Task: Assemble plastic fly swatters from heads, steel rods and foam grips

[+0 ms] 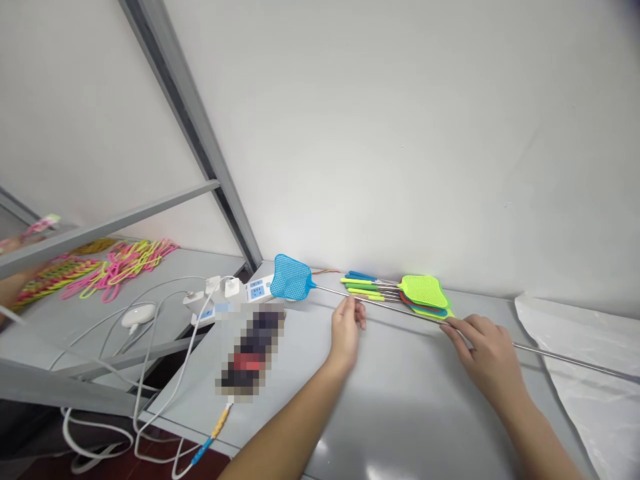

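Observation:
A blue fly swatter (293, 277) with a long, thin metal rod stretches across the table, its mesh head at the left. My left hand (345, 333) is closed on the rod a short way right of the head. Farther along, my right hand (486, 350) pinches the same rod between thumb and fingers. The rod runs on past it to the right edge of the view. Just behind the rod lies a pile of shorter fly swatters (424, 291) with green, yellow-green, red and blue parts, their coloured handles pointing left.
A phone-like object (253, 350), blurred out, lies left with a cable plugged in. Behind it are a power strip (257, 289), chargers and loose white cables. A white sheet (575, 353) covers the right side. Beyond a grey metal frame (200, 133) are pink and yellow cords (125, 267) and another person's arm.

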Action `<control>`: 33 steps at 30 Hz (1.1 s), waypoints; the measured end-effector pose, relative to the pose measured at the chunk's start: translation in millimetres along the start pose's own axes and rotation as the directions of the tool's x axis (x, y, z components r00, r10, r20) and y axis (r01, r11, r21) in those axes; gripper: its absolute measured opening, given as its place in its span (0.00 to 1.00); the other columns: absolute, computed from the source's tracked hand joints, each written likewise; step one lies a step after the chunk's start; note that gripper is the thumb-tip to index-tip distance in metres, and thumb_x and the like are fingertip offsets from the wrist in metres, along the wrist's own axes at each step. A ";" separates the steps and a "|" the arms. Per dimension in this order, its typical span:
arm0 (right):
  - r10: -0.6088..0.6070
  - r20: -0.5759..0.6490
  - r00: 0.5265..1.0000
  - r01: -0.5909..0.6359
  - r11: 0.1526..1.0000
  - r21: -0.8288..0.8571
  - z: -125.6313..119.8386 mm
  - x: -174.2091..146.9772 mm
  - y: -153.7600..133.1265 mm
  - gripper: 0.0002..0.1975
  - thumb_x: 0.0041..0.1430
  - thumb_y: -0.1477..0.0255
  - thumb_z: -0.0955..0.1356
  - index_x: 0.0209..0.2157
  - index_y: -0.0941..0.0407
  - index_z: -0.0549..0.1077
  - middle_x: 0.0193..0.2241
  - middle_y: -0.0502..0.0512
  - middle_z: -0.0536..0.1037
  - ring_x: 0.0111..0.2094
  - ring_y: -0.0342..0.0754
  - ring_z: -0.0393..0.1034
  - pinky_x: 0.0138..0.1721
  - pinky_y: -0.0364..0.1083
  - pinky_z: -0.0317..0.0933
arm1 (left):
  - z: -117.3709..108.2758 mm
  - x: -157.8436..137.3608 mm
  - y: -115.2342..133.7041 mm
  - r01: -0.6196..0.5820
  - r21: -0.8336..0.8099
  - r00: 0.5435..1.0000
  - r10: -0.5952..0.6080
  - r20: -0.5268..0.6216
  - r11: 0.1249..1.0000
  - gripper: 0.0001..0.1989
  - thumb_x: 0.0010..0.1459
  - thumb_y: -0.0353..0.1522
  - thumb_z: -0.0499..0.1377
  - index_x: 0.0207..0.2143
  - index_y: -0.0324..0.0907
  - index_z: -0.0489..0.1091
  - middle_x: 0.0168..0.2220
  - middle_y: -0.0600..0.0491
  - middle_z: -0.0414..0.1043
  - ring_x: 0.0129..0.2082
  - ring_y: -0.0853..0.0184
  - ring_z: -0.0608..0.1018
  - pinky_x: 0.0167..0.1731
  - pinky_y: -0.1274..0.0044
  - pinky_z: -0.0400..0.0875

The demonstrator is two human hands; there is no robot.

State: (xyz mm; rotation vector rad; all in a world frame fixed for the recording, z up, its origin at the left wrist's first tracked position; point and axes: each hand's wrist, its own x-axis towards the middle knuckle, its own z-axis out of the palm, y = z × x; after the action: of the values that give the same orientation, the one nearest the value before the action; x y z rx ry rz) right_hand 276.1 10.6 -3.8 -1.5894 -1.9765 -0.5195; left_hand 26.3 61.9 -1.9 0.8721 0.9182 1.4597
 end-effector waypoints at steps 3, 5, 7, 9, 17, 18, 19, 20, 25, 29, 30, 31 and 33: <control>0.033 -0.008 0.999 -0.033 0.999 0.017 2.1 -4.9 9.2 0.16 0.64 0.60 0.62 0.35 0.54 0.76 0.25 0.53 0.70 0.29 0.46 0.63 0.32 0.46 0.50 | -8.7 11.3 2.8 -0.004 -0.134 0.987 -0.018 -0.161 0.991 0.19 0.55 0.48 0.56 0.30 0.40 0.65 0.23 0.58 0.62 0.19 0.76 0.62 0.20 0.80 0.54; 0.044 -0.014 0.999 -0.043 0.999 0.027 2.4 -5.3 13.1 0.16 0.63 0.60 0.62 0.35 0.54 0.77 0.25 0.53 0.70 0.29 0.46 0.63 0.32 0.46 0.50 | -15.1 19.1 4.5 -0.014 -0.194 0.972 -0.032 -0.233 0.981 0.19 0.55 0.47 0.58 0.33 0.40 0.66 0.23 0.59 0.61 0.18 0.77 0.61 0.20 0.81 0.54; 0.046 -0.023 0.999 -0.045 0.998 0.041 2.4 -5.2 15.3 0.15 0.63 0.61 0.63 0.36 0.54 0.77 0.27 0.54 0.71 0.29 0.46 0.63 0.32 0.46 0.51 | -20.7 25.4 6.8 -0.014 -0.252 0.963 -0.055 -0.264 0.968 0.19 0.54 0.47 0.59 0.36 0.40 0.67 0.22 0.60 0.59 0.17 0.78 0.60 0.19 0.81 0.53; 0.049 -0.048 0.998 -0.046 0.998 0.050 2.4 -5.4 17.5 0.14 0.63 0.62 0.63 0.37 0.53 0.77 0.28 0.54 0.71 0.30 0.46 0.64 0.33 0.46 0.53 | -24.2 29.1 10.1 -0.014 -0.301 0.961 -0.070 -0.269 0.954 0.19 0.53 0.46 0.60 0.37 0.40 0.66 0.22 0.61 0.58 0.17 0.78 0.59 0.19 0.81 0.54; 0.064 -0.122 0.990 -0.050 0.992 0.116 3.0 -9.7 30.1 0.09 0.61 0.64 0.66 0.37 0.52 0.77 0.30 0.52 0.72 0.31 0.45 0.66 0.34 0.46 0.57 | -23.5 28.7 23.2 -0.102 -0.382 0.972 0.011 -0.233 0.919 0.13 0.51 0.40 0.61 0.32 0.42 0.63 0.26 0.59 0.63 0.19 0.77 0.63 0.23 0.80 0.60; 0.066 -0.115 0.991 -0.052 0.991 0.124 2.7 -9.9 30.3 0.09 0.61 0.64 0.66 0.37 0.52 0.77 0.31 0.52 0.72 0.32 0.45 0.66 0.35 0.46 0.57 | -24.0 29.4 23.2 -0.093 -0.409 0.973 -0.004 -0.231 0.908 0.13 0.52 0.41 0.60 0.31 0.43 0.63 0.26 0.58 0.64 0.19 0.76 0.63 0.23 0.80 0.60; 0.065 -0.107 0.992 -0.051 0.990 0.132 2.3 -10.1 30.1 0.09 0.61 0.64 0.66 0.36 0.52 0.77 0.31 0.52 0.72 0.32 0.45 0.66 0.35 0.46 0.57 | -24.9 30.7 22.7 -0.079 -0.427 0.969 -0.030 -0.243 0.901 0.14 0.52 0.43 0.59 0.31 0.43 0.62 0.26 0.58 0.64 0.18 0.76 0.63 0.23 0.79 0.60; 0.059 -0.097 0.994 -0.045 0.989 0.139 1.8 -10.1 29.6 0.09 0.61 0.64 0.66 0.36 0.52 0.77 0.30 0.52 0.72 0.32 0.45 0.66 0.35 0.46 0.57 | -26.1 32.3 21.8 -0.066 -0.432 0.960 -0.061 -0.273 0.899 0.14 0.52 0.44 0.58 0.31 0.43 0.62 0.25 0.59 0.63 0.18 0.76 0.63 0.22 0.79 0.59; 0.013 -0.051 0.999 -0.004 0.987 0.162 -0.5 -9.3 26.6 0.09 0.61 0.64 0.66 0.35 0.52 0.76 0.29 0.52 0.71 0.31 0.45 0.65 0.34 0.46 0.57 | -32.4 40.6 16.2 -0.073 -0.341 0.872 -0.105 -0.478 0.937 0.17 0.48 0.44 0.63 0.29 0.41 0.64 0.22 0.60 0.62 0.17 0.77 0.61 0.20 0.80 0.56; 0.039 -0.034 0.999 -0.033 0.987 0.159 -1.7 -9.4 25.8 0.10 0.61 0.64 0.66 0.36 0.53 0.76 0.30 0.52 0.72 0.32 0.45 0.66 0.33 0.44 0.58 | -33.5 42.4 16.2 -0.112 -0.274 0.879 -0.033 -0.476 0.955 0.17 0.45 0.41 0.66 0.33 0.39 0.69 0.32 0.56 0.71 0.18 0.79 0.61 0.20 0.81 0.55; 0.049 -0.033 0.998 -0.043 0.987 0.154 -2.1 -9.6 25.8 0.10 0.61 0.63 0.66 0.36 0.53 0.76 0.31 0.52 0.72 0.32 0.45 0.67 0.33 0.44 0.58 | -33.7 42.6 16.5 -0.117 -0.260 0.881 -0.020 -0.472 0.959 0.18 0.45 0.40 0.66 0.34 0.39 0.69 0.34 0.54 0.72 0.19 0.80 0.61 0.20 0.81 0.55; 0.058 -0.033 0.998 -0.053 0.988 0.147 -2.7 -9.7 25.7 0.10 0.61 0.63 0.66 0.36 0.52 0.76 0.31 0.52 0.72 0.32 0.45 0.67 0.32 0.43 0.58 | -33.7 42.6 16.6 -0.120 -0.246 0.882 -0.011 -0.471 0.962 0.18 0.45 0.40 0.66 0.34 0.39 0.70 0.36 0.54 0.72 0.19 0.80 0.61 0.20 0.82 0.54; 0.072 -0.038 0.997 -0.066 0.989 0.136 -3.9 -9.7 24.5 0.09 0.61 0.63 0.66 0.36 0.52 0.76 0.31 0.52 0.73 0.32 0.44 0.68 0.31 0.43 0.57 | -33.0 41.7 15.7 -0.124 -0.219 0.878 0.004 -0.478 0.968 0.18 0.45 0.40 0.66 0.34 0.38 0.70 0.36 0.53 0.73 0.19 0.80 0.61 0.20 0.82 0.53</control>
State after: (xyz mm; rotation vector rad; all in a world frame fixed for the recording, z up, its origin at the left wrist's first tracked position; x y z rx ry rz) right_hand 302.1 6.4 -7.9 -1.5442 -1.8769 -0.3818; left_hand -13.4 100.7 -0.7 0.3625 1.0421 1.8459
